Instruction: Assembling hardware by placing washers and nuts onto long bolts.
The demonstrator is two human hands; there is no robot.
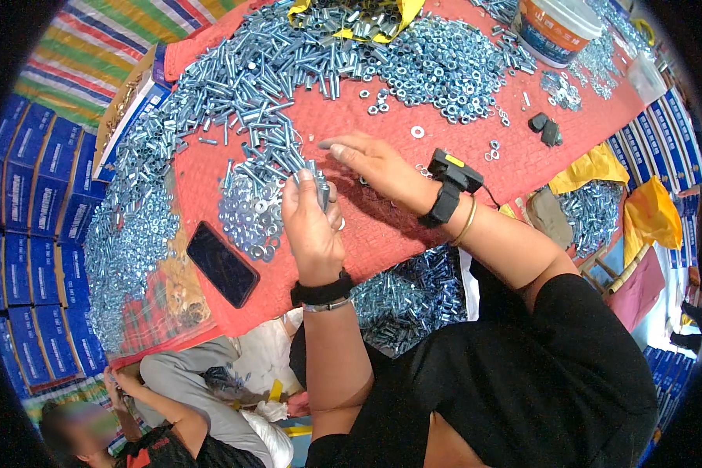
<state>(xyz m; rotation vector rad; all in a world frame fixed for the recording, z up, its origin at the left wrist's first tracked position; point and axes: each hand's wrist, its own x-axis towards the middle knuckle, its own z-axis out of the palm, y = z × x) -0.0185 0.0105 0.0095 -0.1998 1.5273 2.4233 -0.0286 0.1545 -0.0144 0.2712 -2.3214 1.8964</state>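
Observation:
Over the red cloth (390,226), my left hand (313,230) is closed around several silvery anchor bolts (322,189); their ends stick up between thumb and fingers. Just to the right, my right hand (378,168) hovers with its fingers stretched toward the left hand. I see nothing in it, though its palm is hidden. Beside the left hand lies a heap of flat washers (251,210). Loose bolts (269,144) spread beyond it, and a pile of hex nuts (444,74) lies farther back.
A black phone (223,264) lies left of my left hand. A white bucket (558,31) stands at the back right. Stacked blue boxes (35,179) line the left side. Another person (156,405) sits at lower left. Finished-looking bolts (413,300) fill a space before me.

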